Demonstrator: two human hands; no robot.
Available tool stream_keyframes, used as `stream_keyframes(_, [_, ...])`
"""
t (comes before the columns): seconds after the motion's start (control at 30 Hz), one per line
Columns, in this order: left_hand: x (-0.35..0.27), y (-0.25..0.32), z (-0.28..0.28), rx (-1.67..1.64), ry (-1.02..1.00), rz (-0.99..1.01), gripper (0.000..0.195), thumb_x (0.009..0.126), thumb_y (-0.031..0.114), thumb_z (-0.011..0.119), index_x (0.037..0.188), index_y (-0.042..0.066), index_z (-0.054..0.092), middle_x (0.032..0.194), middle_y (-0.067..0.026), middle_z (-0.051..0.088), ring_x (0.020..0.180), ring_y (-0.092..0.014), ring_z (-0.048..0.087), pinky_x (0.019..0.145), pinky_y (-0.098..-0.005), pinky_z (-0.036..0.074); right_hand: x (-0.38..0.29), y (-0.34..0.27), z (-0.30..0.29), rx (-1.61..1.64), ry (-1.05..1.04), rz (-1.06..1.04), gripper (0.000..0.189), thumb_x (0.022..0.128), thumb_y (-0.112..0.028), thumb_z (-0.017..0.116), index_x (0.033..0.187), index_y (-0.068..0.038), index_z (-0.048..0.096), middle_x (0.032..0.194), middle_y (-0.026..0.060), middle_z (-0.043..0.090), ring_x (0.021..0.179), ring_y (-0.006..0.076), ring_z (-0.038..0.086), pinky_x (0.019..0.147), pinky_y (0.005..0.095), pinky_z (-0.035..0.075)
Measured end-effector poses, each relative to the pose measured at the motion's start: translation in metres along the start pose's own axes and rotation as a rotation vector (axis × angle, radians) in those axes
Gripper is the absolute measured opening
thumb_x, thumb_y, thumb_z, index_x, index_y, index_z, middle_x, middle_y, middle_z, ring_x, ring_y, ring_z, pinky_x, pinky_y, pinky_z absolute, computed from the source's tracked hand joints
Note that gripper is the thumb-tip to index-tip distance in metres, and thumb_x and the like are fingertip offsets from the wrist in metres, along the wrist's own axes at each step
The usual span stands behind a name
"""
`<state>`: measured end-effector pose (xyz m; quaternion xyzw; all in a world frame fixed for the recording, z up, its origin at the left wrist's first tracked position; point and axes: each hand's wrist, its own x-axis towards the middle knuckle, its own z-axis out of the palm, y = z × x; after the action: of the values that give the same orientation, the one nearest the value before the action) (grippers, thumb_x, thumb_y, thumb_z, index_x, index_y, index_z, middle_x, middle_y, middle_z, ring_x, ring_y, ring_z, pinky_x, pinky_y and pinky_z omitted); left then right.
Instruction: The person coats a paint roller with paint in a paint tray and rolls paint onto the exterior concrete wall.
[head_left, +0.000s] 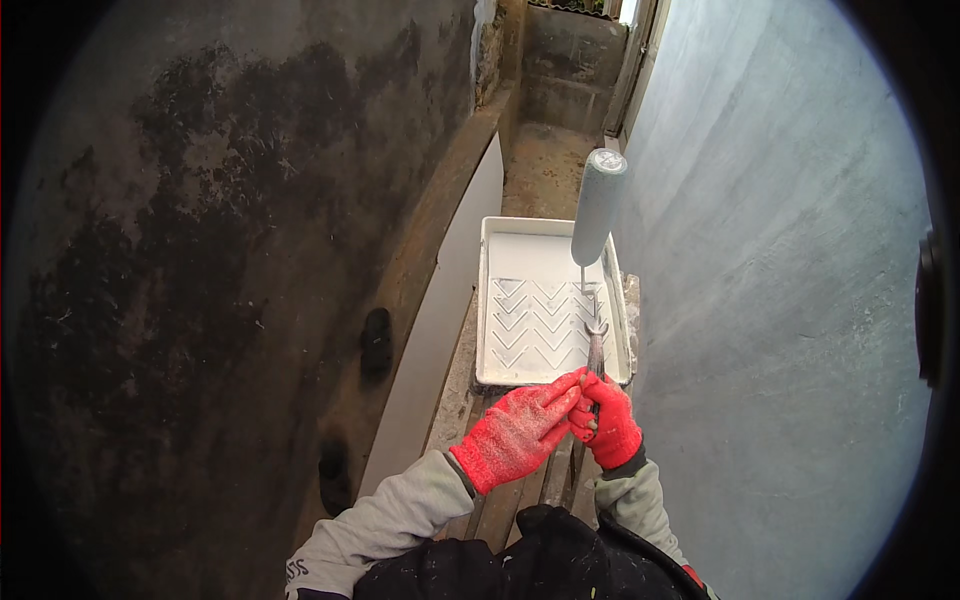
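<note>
A paint roller (598, 206) with a pale grey cover stands up over the right side of a white paint tray (486, 300). Its dark handle is in my right hand (609, 426), which wears a red knit glove. My left hand (517, 435), gloved in the same red, lies against the right hand's fingers at the handle; whether it also grips the handle cannot be told. White paint fills the far end of the tray, and raised chevron ribs show on the nearer part. Paint marks the left glove.
The tray rests on weathered wooden planks (517, 499). A grey painted wall (772, 300) rises close on the right, a dark stained wall (247, 262) on the left. A white board (420, 352) leans along the ledge. Two dark sandals (376, 345) lie at the left.
</note>
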<state>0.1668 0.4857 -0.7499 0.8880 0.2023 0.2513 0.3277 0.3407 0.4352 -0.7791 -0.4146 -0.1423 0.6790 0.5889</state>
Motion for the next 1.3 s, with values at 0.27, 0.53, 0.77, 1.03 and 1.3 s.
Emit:
stream_keyframes(0.27, [-0.002, -0.001, 0.003, 0.074, 0.014, 0.077, 0.052, 0.088, 0.012, 0.059, 0.136, -0.001, 0.045, 0.143, -0.0172, 0.042, 0.120, -0.033, 0.052, 0.100, -0.0395, 0.044, -0.002, -0.003, -0.002, 0.035, -0.036, -0.027, 0.015, 0.100, -0.023, 0.047, 0.091, -0.011, 0.050, 0.060, -0.0020, 0.041, 0.039, 0.0094, 0.036, 0.036, 0.0255, 0.031])
stream_keyframes(0.53, [-0.015, -0.013, 0.018, 0.144, -0.019, 0.114, 0.044, 0.087, 0.014, 0.060, 0.126, -0.004, 0.051, 0.137, -0.0219, 0.048, 0.117, -0.034, 0.054, 0.098, -0.0406, 0.046, 0.006, -0.004, -0.009, -0.081, 0.008, -0.055, 0.019, 0.097, -0.022, 0.051, 0.097, -0.003, 0.053, 0.059, -0.0008, 0.041, 0.039, 0.0098, 0.038, 0.035, 0.0262, 0.032])
stream_keyframes(0.77, [-0.026, -0.017, 0.028, 0.144, -0.062, 0.129, 0.042, 0.087, 0.015, 0.060, 0.125, -0.003, 0.052, 0.131, -0.0220, 0.052, 0.115, -0.035, 0.055, 0.098, -0.0409, 0.046, 0.006, -0.003, -0.011, -0.262, 0.074, -0.095, 0.022, 0.095, -0.021, 0.055, 0.099, 0.001, 0.056, 0.058, 0.0014, 0.045, 0.040, 0.0127, 0.041, 0.036, 0.0288, 0.035])
stream_keyframes(1.03, [-0.030, -0.019, 0.032, 0.135, -0.118, 0.086, 0.048, 0.088, 0.016, 0.059, 0.132, 0.001, 0.047, 0.135, -0.0199, 0.049, 0.116, -0.033, 0.054, 0.098, -0.0407, 0.045, 0.007, -0.002, -0.006, -0.340, 0.142, -0.065, 0.021, 0.093, -0.018, 0.056, 0.098, 0.002, 0.054, 0.054, 0.0025, 0.044, 0.037, 0.0124, 0.038, 0.034, 0.0284, 0.033])
stream_keyframes(1.3, [-0.035, -0.022, 0.036, 0.140, -0.097, 0.062, 0.049, 0.088, 0.015, 0.059, 0.134, 0.003, 0.047, 0.138, -0.0176, 0.048, 0.117, -0.031, 0.054, 0.098, -0.0407, 0.045, 0.009, -0.002, -0.004, -0.409, 0.141, -0.060, 0.021, 0.092, -0.020, 0.058, 0.094, 0.001, 0.055, 0.055, 0.0025, 0.046, 0.037, 0.0123, 0.040, 0.034, 0.0286, 0.034])
